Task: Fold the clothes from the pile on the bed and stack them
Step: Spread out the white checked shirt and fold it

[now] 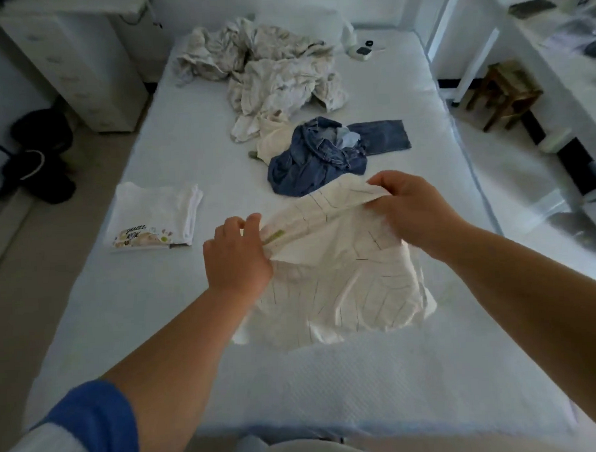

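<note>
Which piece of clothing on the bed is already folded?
The white printed T-shirt, lying flat and squared left of the left hand. The jeans and pale pile are crumpled.

Matt quilted cloth covers the bed (169,135); the jeans (321,156) are coarse denim; the stool (504,90), right, is bare wood.

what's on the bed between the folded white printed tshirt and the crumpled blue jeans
Nothing: the head view shows bare white mattress between the folded white printed T-shirt and crumpled blue denim jeans.
</note>
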Tool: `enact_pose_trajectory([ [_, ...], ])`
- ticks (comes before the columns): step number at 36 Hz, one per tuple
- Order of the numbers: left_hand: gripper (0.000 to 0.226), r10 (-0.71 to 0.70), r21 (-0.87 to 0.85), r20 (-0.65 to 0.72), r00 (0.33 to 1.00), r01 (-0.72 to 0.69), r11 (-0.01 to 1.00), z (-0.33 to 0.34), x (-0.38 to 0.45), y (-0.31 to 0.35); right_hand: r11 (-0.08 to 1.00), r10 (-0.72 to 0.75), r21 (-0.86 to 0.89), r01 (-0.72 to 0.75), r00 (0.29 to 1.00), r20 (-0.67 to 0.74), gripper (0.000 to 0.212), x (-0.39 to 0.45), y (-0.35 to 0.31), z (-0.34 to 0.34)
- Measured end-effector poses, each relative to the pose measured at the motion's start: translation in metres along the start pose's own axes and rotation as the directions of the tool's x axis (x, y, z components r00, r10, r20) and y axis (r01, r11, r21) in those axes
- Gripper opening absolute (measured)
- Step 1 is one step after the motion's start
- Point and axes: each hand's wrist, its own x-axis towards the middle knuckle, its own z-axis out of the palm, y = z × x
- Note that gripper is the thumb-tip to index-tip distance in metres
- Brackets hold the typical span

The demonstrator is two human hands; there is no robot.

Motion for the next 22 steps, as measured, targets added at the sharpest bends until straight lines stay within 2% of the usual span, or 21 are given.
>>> enact_pose_trajectory([
  [3,0.057,-0.049,-0.148,0.02,0.999,0.051,0.988,-0.007,-0.002,-0.01,0.924,-0.103,-0.37,0.095,0.995,-0.003,0.017,0.005,0.018,-0.015],
  [6,0.019,-0.129,-0.33,0.1,0.987,0.155,0.931,-0.025,0.005,-0.021,0.755,-0.11,-0.648,0.104,0.993,0.032,0.014,0.014,0.04,-0.032],
  [8,0.015,-0.146,-0.455,0.167,0.975,0.207,0.866,-0.04,0.013,-0.024,0.576,-0.092,-0.804,0.145,0.989,0.113,0.02,0.02,0.053,-0.041],
  [9,0.017,-0.148,-0.51,0.198,0.969,0.231,0.829,-0.048,0.017,-0.024,0.514,-0.067,-0.843,0.158,0.987,0.145,0.019,0.023,0.055,-0.044],
  [10,0.017,-0.15,-0.562,0.231,0.961,0.257,0.786,-0.055,0.02,-0.023,0.503,-0.03,-0.85,0.156,0.986,0.163,0.017,0.026,0.056,-0.047],
  [12,0.012,-0.138,-0.656,0.306,0.942,0.314,0.686,-0.068,0.024,-0.019,0.595,0.04,-0.792,0.137,0.979,0.199,0.014,0.031,0.051,-0.049],
  [14,0.008,-0.107,-0.699,0.386,0.916,0.366,0.615,-0.079,0.024,-0.015,0.767,0.096,-0.637,0.078,0.967,0.234,0.015,0.036,0.043,-0.053],
  [16,0.012,-0.097,-0.712,0.441,0.892,0.414,0.568,-0.085,0.024,-0.013,0.954,0.193,-0.273,-0.122,0.948,0.254,0.009,0.038,0.037,-0.058],
  [18,0.013,-0.105,-0.719,0.464,0.88,0.443,0.536,-0.09,0.022,-0.009,0.948,0.261,0.098,-0.302,0.916,0.303,0.003,0.037,0.032,-0.062],
  [19,0.014,-0.106,-0.714,0.464,0.88,0.442,0.543,-0.09,0.021,-0.008,0.927,0.254,0.188,-0.324,0.913,0.318,0.003,0.037,0.032,-0.062],
  [22,0.039,-0.088,-0.702,0.421,0.903,0.386,0.599,-0.092,0.017,-0.006,0.915,0.239,0.256,-0.313,0.929,0.283,0.004,0.04,0.031,-0.055],
])
